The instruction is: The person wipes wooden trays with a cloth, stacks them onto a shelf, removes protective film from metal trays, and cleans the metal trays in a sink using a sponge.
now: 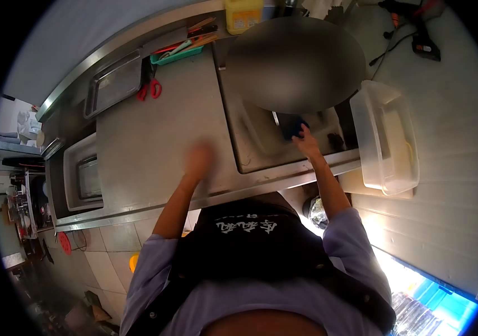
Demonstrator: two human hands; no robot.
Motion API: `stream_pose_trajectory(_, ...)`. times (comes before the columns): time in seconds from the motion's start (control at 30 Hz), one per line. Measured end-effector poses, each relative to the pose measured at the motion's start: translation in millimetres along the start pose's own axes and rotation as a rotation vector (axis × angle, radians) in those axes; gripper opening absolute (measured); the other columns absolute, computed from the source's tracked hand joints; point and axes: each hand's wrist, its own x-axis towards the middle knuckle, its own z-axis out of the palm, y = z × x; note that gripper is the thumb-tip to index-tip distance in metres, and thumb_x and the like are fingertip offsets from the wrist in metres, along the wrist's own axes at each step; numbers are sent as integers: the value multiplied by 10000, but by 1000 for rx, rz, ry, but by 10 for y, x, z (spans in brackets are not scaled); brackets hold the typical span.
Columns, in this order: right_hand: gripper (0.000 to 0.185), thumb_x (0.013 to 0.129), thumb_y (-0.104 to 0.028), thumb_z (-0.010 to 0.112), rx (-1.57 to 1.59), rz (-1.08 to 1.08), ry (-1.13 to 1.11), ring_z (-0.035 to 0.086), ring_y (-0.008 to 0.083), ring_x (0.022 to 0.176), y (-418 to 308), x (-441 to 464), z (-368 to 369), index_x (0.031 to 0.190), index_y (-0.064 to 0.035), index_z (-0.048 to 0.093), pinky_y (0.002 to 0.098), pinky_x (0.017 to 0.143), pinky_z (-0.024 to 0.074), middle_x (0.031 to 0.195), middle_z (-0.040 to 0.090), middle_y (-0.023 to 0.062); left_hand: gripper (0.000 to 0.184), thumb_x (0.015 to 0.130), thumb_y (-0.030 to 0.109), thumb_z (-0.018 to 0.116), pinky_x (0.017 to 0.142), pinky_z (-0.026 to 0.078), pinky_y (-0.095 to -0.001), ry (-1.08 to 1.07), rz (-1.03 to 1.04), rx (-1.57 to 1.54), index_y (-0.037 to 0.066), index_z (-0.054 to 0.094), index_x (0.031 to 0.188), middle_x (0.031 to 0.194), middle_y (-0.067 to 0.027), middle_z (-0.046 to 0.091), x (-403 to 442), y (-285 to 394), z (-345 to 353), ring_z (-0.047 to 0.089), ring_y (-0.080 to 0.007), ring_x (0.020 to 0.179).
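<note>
My left hand, smeared by motion, is over the steel counter, near its front edge. Its fingers cannot be made out. My right hand reaches over the sunken basin area at the right of the counter. Its fingers are at a dark blue item, which is partly hidden under a large blurred oval. The fingers look bent round the near edge of this item. A pale tray or container lies in the basin beside it.
A clear plastic tub stands at the right. Red-handled scissors, a green basket of utensils and a metal tray lie at the back left. A yellow jug is behind. A cordless tool lies back right.
</note>
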Motion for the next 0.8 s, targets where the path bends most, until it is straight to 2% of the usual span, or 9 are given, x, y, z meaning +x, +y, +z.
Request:
stream_pose_trajectory(0.03,599,812,-249,657,82,124,47,636,264,881,-98,81,101,1349,-135,418,390,665,497,1098,628,136,307,825,172,570,921,431,-437,37,48,24,58,590,1109,1148,-176,572,85,-54,19,521,-376,1082)
stream_pose_trajectory(0.13,556,818,-265,665,374,575,-175,599,258,960,-335,128,-52,1303,-114,439,404,654,500,1063,604,136,312,835,180,559,903,435,-445,134,164,34,49,583,1118,1138,-184,573,408,-85,55,527,-377,1056)
stream_pose_trajectory(0.2,556,810,-250,677,530,829,-230,549,293,1036,31,186,116,1276,-88,420,453,710,514,1148,515,174,316,842,187,552,908,434,-444,177,195,-28,43,579,1122,1160,-188,567,578,62,-31,526,-375,1058)
stream_pose_trajectory(0.3,572,813,-250,675,640,960,-155,527,348,1053,-52,141,80,1288,-85,404,494,731,514,1239,420,202,329,843,187,555,934,432,-429,121,237,-112,35,573,1135,1220,-195,546,894,177,47,510,-379,1106)
stream_pose_trajectory(0.4,580,810,-252,678,753,1029,-129,502,385,1089,-46,241,38,1294,-85,406,532,752,505,1321,323,215,376,829,164,581,941,437,-420,165,263,-28,30,538,1177,1284,-195,504,1136,302,277,499,-380,1130)
stream_pose_trajectory(0.5,579,813,-244,671,709,974,-185,499,406,1081,289,491,109,1301,-86,402,561,752,496,1310,342,223,432,830,161,580,955,431,-427,74,360,79,35,497,1235,1314,-207,475,1383,279,415,495,-392,1137)
stream_pose_trajectory(0.57,543,821,-217,647,708,1038,-117,510,398,1031,405,601,169,1286,-77,404,564,747,492,1256,381,226,467,834,165,576,968,423,-433,-31,378,142,40,467,1271,1332,-224,451,1558,323,433,488,-408,1144)
stream_pose_trajectory(0.7,379,832,-151,588,723,1142,46,526,348,905,732,661,461,1166,-44,444,537,727,495,1095,467,213,523,837,176,577,984,410,-452,-69,180,46,35,417,1315,1356,-263,404,2085,435,648,473,-441,1155)
stream_pose_trajectory(0.8,416,846,-130,565,526,1086,74,548,333,948,781,613,580,1202,9,400,476,785,476,1076,520,219,573,834,178,583,993,400,-466,-6,132,31,27,372,1346,1365,-271,387,2582,311,1036,463,-450,1167)
